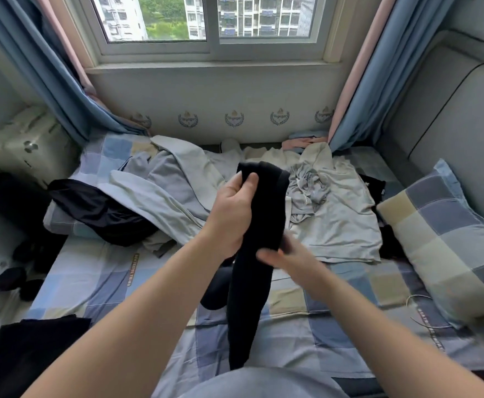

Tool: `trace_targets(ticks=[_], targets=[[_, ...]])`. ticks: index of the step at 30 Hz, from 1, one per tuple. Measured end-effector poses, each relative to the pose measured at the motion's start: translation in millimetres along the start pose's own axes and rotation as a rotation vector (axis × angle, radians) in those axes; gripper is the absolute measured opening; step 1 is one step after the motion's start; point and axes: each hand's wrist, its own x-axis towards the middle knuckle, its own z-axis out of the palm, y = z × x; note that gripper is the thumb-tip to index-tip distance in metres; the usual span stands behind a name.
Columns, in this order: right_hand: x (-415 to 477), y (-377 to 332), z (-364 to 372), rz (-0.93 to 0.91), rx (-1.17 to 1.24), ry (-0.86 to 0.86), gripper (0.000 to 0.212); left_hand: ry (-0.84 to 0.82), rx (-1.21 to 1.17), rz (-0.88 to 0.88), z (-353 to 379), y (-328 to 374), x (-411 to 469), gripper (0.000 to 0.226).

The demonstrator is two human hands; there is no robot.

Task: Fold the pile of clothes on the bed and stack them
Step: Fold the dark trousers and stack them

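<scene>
A long black garment (pixel 252 288) hangs in front of me above the checked bed sheet (pixel 97 277). My left hand (pixel 232 211) grips its upper end, raised at the centre. My right hand (pixel 289 257), blurred, touches the garment lower down on its right side; its grip is unclear. Behind lies the pile: pale grey-blue clothes (pixel 160 191), a light grey shirt (pixel 338 216) spread flat, and a black garment (pixel 100 211) at the left. A dark folded piece (pixel 34 346) lies at the near left.
A checked pillow (pixel 450 242) leans at the right against a padded grey headboard (pixel 450 116). Blue curtains (pixel 48 81) hang on both sides of the window. Dark items (pixel 13 278) and a white box (pixel 25 145) sit at the left beside the bed.
</scene>
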Motion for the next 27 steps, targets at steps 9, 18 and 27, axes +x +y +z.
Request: trace_targets(ticks=[9, 18, 27], targets=[[-0.4, 3.1, -21.6, -0.029, -0.056, 0.177, 0.012, 0.241, 0.015, -0.085, -45.9, 17.0, 29.1, 0.019], [1.9, -70.9, -34.6, -0.074, 0.399, 0.350, 0.023, -0.356, 0.435, -0.254, -17.4, -85.0, -15.0, 0.033], [-11.7, -47.5, -54.8, -0.039, 0.016, 0.466, 0.042, 0.048, 0.439, -0.011, -20.4, -63.2, 5.4, 0.015]])
